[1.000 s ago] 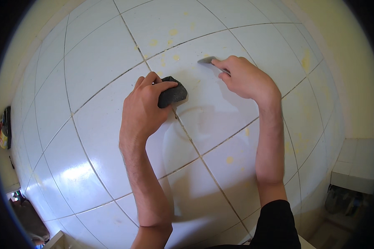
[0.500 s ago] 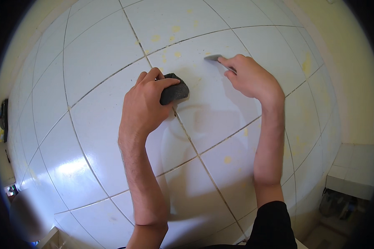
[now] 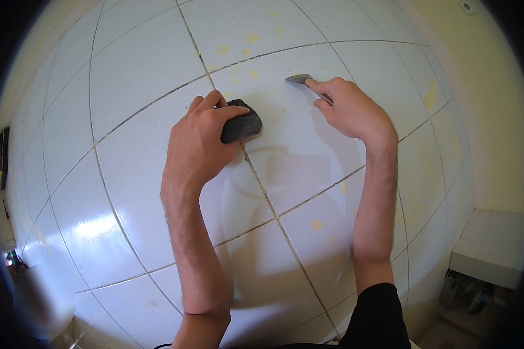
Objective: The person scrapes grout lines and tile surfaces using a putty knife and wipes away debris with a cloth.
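Observation:
My left hand (image 3: pixel 193 139) is closed around a dark grey sponge (image 3: pixel 243 125), held against or just off the white tiled surface (image 3: pixel 140 192) beside a grout crossing. Farther right, my right hand (image 3: pixel 358 110) grips a scraper (image 3: pixel 300 79) with a flat metal blade, its handle mostly hidden in the fingers. The blade lies close to the tile, pointing left, with a little yellow on its face. Pale yellow spots (image 3: pixel 253 74) mark the tile between the two hands and above them.
More yellow marks (image 3: pixel 429 96) show on tiles at the right. A tiled ledge (image 3: pixel 492 238) juts out at the lower right, with dark objects (image 3: pixel 468 291) beneath it. A blurred pale rounded object (image 3: pixel 43 302) stands at lower left. Dark items (image 3: pixel 1 157) are at the left edge.
The scraper's blade has turned, showing more of its face with yellow on it. My left hand and the sponge have shifted slightly left. The whole view has moved a little.

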Demonstrator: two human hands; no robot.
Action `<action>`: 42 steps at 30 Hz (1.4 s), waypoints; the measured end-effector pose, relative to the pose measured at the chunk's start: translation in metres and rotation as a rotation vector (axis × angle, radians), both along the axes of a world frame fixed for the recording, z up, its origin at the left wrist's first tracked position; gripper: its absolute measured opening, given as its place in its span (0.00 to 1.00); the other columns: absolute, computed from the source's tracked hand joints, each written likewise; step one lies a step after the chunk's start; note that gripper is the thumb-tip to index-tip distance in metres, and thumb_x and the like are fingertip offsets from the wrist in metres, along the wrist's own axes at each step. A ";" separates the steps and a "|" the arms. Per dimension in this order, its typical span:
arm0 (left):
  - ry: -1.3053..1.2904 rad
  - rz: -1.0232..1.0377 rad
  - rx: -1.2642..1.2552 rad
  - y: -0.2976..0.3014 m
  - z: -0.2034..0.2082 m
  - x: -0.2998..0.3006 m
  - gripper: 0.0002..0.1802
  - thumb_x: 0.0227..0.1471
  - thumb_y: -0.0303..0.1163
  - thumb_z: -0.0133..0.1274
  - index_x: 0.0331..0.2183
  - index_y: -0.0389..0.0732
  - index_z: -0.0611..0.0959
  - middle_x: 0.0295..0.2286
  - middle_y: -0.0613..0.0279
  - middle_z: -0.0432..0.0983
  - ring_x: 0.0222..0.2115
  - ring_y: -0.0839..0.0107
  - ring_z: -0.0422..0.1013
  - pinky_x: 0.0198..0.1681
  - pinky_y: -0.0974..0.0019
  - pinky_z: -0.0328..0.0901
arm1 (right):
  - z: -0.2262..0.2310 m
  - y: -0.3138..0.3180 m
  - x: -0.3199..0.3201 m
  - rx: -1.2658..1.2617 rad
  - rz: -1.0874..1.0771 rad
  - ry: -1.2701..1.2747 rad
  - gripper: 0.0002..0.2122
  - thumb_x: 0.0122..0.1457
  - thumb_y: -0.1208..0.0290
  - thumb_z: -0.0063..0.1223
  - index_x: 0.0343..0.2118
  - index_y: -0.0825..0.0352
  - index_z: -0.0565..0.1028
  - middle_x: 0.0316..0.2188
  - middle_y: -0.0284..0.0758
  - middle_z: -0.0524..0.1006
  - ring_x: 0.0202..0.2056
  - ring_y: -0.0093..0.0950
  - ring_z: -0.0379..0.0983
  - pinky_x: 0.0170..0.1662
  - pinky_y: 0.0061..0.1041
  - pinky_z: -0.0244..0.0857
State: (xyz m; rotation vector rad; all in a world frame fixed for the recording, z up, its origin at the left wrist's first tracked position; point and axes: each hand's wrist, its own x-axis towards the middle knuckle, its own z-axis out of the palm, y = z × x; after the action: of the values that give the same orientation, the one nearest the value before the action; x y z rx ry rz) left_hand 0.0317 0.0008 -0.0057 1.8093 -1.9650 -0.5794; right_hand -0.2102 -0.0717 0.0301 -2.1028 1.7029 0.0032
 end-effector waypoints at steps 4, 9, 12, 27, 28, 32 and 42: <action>-0.003 0.021 0.036 0.000 0.004 0.000 0.27 0.39 0.18 0.62 0.45 0.49 0.89 0.39 0.64 0.78 0.43 0.62 0.74 0.45 0.59 0.74 | 0.000 0.002 -0.001 0.004 0.020 -0.005 0.22 0.65 0.77 0.48 0.62 0.63 0.74 0.19 0.44 0.70 0.19 0.32 0.60 0.31 0.35 0.64; -0.002 0.012 0.016 0.000 0.002 0.002 0.27 0.39 0.18 0.62 0.45 0.49 0.89 0.39 0.64 0.78 0.43 0.62 0.74 0.45 0.59 0.74 | 0.000 0.002 0.001 0.003 0.000 0.000 0.22 0.65 0.77 0.49 0.62 0.63 0.74 0.20 0.44 0.70 0.20 0.32 0.61 0.32 0.34 0.64; 0.007 0.009 0.012 0.000 0.003 0.000 0.27 0.39 0.18 0.62 0.45 0.49 0.89 0.39 0.65 0.78 0.43 0.62 0.74 0.45 0.59 0.74 | 0.000 0.003 -0.003 0.009 0.042 0.001 0.22 0.65 0.77 0.49 0.63 0.62 0.74 0.19 0.43 0.68 0.20 0.31 0.59 0.32 0.34 0.64; 0.002 -0.002 0.004 -0.001 0.000 -0.001 0.27 0.40 0.18 0.63 0.45 0.49 0.89 0.39 0.65 0.78 0.43 0.62 0.74 0.45 0.59 0.74 | -0.003 0.000 -0.003 0.013 0.013 -0.060 0.22 0.66 0.75 0.49 0.63 0.59 0.73 0.21 0.44 0.73 0.22 0.31 0.64 0.34 0.33 0.66; 0.004 -0.003 -0.003 -0.001 0.000 -0.002 0.27 0.40 0.18 0.63 0.45 0.49 0.89 0.39 0.65 0.78 0.43 0.62 0.74 0.46 0.59 0.74 | -0.001 0.000 -0.001 0.009 0.011 -0.017 0.22 0.66 0.76 0.49 0.63 0.59 0.73 0.22 0.44 0.74 0.22 0.31 0.64 0.34 0.33 0.66; -0.003 -0.004 -0.002 0.000 0.002 -0.002 0.27 0.39 0.18 0.63 0.45 0.49 0.89 0.39 0.65 0.78 0.43 0.62 0.74 0.46 0.59 0.74 | 0.001 -0.001 -0.005 0.043 0.015 -0.021 0.22 0.66 0.77 0.49 0.64 0.59 0.73 0.22 0.44 0.73 0.22 0.31 0.64 0.35 0.33 0.67; 0.001 0.006 -0.003 0.000 0.002 -0.001 0.26 0.40 0.18 0.62 0.44 0.49 0.89 0.38 0.65 0.78 0.42 0.63 0.74 0.45 0.60 0.74 | 0.000 0.002 0.003 0.011 -0.024 -0.017 0.23 0.66 0.78 0.48 0.64 0.59 0.73 0.19 0.40 0.67 0.20 0.29 0.58 0.32 0.34 0.64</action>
State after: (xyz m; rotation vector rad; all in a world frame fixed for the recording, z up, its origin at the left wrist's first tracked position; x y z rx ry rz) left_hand 0.0311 0.0008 -0.0041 1.8126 -1.9577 -0.5749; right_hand -0.2072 -0.0699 0.0298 -2.0679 1.7145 -0.0125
